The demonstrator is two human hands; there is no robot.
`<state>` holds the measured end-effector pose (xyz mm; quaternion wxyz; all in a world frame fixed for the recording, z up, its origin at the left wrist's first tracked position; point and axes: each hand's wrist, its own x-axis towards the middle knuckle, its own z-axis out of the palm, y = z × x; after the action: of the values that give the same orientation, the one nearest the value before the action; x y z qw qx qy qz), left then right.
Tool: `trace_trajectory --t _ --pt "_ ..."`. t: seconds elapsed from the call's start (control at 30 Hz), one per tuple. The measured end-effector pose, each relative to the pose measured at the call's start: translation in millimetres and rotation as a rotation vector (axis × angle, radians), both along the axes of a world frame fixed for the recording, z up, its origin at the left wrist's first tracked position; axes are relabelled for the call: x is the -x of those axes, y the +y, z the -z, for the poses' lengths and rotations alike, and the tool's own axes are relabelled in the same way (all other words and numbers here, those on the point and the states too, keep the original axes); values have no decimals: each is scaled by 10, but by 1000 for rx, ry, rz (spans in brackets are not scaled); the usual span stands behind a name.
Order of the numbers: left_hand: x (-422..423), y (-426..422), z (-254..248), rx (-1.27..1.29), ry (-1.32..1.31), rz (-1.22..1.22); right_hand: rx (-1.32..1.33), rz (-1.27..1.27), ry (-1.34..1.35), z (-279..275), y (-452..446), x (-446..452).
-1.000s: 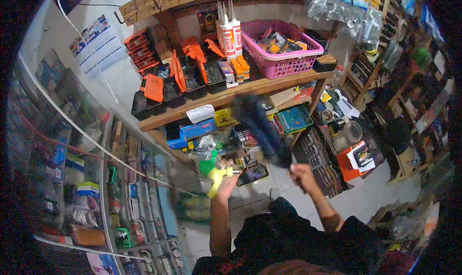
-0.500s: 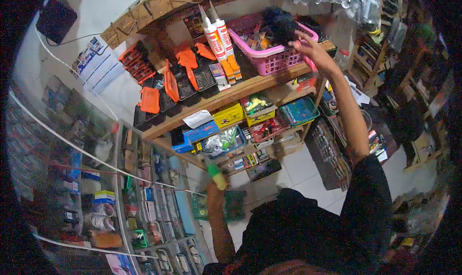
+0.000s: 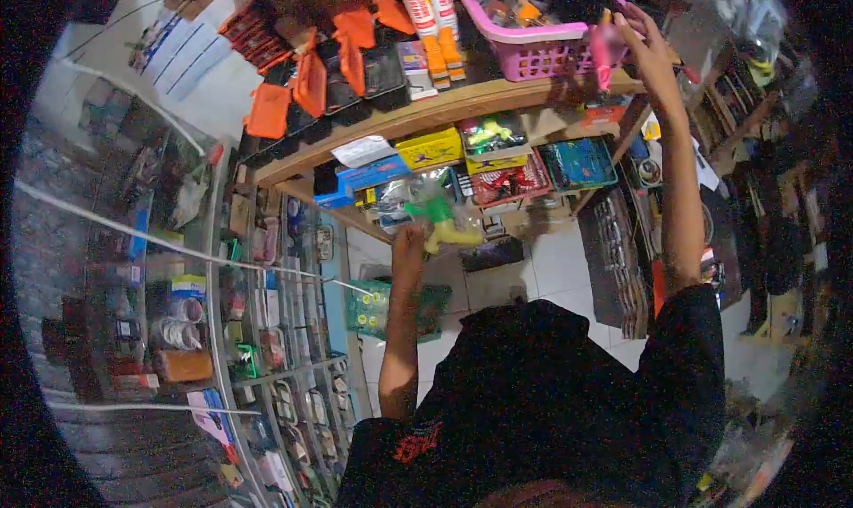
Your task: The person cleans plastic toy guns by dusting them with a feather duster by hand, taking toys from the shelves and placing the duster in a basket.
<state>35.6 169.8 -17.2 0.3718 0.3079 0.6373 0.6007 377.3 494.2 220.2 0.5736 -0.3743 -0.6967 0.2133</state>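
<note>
My left hand (image 3: 410,240) is closed on a green and yellow plastic piece (image 3: 442,222), shaped like a small tap and partly blurred. It is in front of the lower shelf, near a bin of clear bags (image 3: 404,195). At the upper right, my right hand (image 3: 647,44) is raised beside the pink basket (image 3: 544,57). Its fingers are bent around a slim pink object (image 3: 601,50) with a dark lower tip; blur hides its exact kind. Small packed items, one orange, lie inside the basket.
Sealant tubes (image 3: 430,2) and orange-lidded cases (image 3: 268,111) line the wooden bench (image 3: 391,126). Below are a yellow box (image 3: 429,146), red basket (image 3: 511,181) and teal basket (image 3: 577,163). A glass display case (image 3: 284,375) stands left; a green crate (image 3: 369,308) is on the floor.
My left hand has risen towards the lower shelf with the green and yellow piece. My right hand has shifted right, from over the basket to beside its right end. The view has tilted downward.
</note>
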Motion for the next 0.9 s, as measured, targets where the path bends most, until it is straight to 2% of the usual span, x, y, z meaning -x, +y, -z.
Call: trace_trajectory --t 0.1,0.17,0.2,0.27,0.33,0.37,0.4,0.43,0.47,0.53,0.6,0.67,0.73,0.83,0.87,0.9 --pt "-127 202 -42 46 167 104 -25 106 69 135 -87 -251" --pt "-209 377 82 79 57 114 -68 116 174 343 -436 -319" --pt "-229 471 172 95 3 117 -8 152 157 509 -588 -337" --pt "-194 684 482 -29 295 185 154 125 107 1055 -787 -382" --pt "-260 900 457 -49 265 216 339 6 -41 1729 -926 -453" --pt "-341 1009 234 -5 92 214 422 -51 -152 2010 -1044 -486" --pt "-381 1173 95 40 -78 212 587 -152 -59 2220 -1190 -502" --pt "-311 1453 125 31 31 221 751 -256 37 2405 -1335 -514" --pt "-240 1743 161 23 140 229 753 -270 -21 2598 -1434 -540" --pt "-269 2048 110 -117 608 139 789 -263 -110 2851 -1646 -586" --pt "-159 2555 425 -71 631 69 845 -219 -171 2936 -1817 -582" --pt "-223 2747 416 47 679 33 748 -278 -191 3008 -1930 -647" --pt "-438 2760 120 257 753 43 753 -299 -218 3044 -2013 -689" --pt "-383 2977 436 -9 896 -10 680 -256 -271 3197 -2105 -734" --pt "-360 3040 474 111 945 8 733 -250 -318 3209 -2133 -756" --pt "-312 3129 585 64 987 -32 785 -246 -364 3144 -2149 -761"
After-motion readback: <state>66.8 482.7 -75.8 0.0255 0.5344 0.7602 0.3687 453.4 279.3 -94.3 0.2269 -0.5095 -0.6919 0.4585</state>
